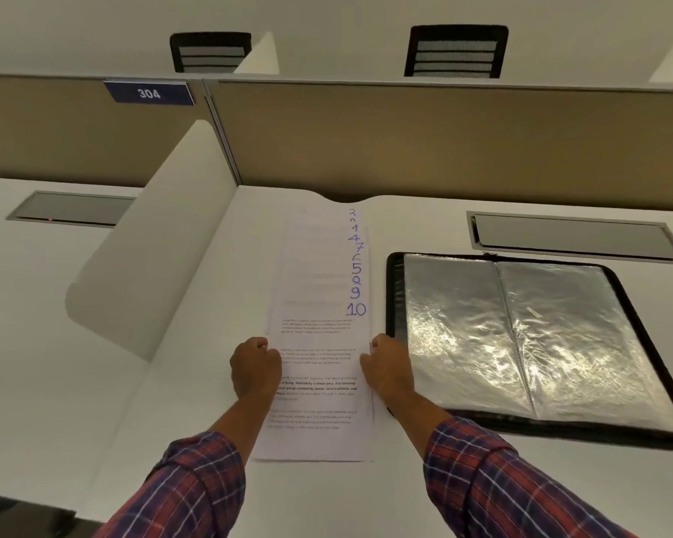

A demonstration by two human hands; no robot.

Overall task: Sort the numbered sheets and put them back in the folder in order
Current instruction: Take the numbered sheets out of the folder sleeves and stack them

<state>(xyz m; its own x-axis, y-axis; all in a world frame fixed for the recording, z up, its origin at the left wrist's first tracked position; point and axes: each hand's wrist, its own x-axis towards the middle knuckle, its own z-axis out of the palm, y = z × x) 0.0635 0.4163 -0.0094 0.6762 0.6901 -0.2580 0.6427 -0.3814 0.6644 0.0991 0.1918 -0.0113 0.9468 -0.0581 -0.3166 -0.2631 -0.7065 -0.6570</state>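
Our fingers (pixel 262 344) are curled on both hands: the left hand (pixel 255 368) pinches the left edge of the numbered sheets (pixel 319 289), and the right hand (pixel 387 366) pinches the right edge. We see the sheets fanned in a staggered column on the white worktop (pixel 210 382), with sheet 10 nearest and uppermost. Just right of them lies the open folder (pixel 521 335), shiny sleeves facing up.

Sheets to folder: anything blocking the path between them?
Nothing visible. The sheets lie fanned on the desk, with the left hand and the right hand gripping their side edges. The folder lies open just right of them; only the right hand itself sits between the two.
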